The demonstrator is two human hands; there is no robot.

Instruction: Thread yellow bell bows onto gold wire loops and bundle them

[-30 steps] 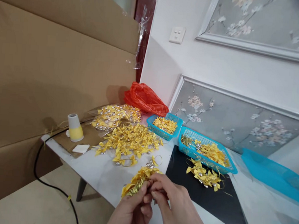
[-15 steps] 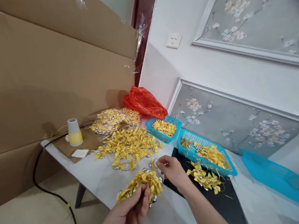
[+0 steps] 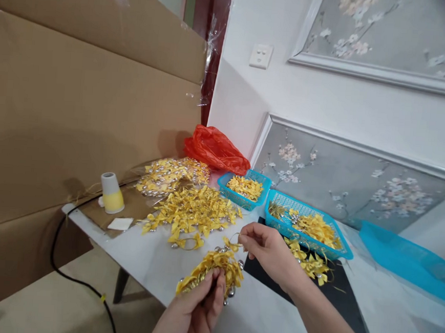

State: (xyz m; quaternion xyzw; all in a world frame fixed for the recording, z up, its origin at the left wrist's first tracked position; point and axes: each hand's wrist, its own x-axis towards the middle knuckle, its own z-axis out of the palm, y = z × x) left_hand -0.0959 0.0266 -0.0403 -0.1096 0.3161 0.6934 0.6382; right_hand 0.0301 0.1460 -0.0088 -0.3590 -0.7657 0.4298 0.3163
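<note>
Brown cardboard sheets [image 3: 76, 114] stand far left of the fingers, behind the pale counter [image 3: 154, 256]. Beyond the fingers lie a loose heap of yellow bows [image 3: 192, 210] and two blue baskets [image 3: 310, 227]. The left hand [image 3: 195, 313] grips a bunch of yellow bows [image 3: 212, 271], its long axis slanting up to the right. The right hand [image 3: 267, 252], the nearer one, pinches a single bow with a gold loop [image 3: 233, 243], which hangs just above and right of the bunch, touching or nearly so. Half a second earlier that hand was only reaching for the bow on the counter; now the bow is lifted towards the bunch.
</note>
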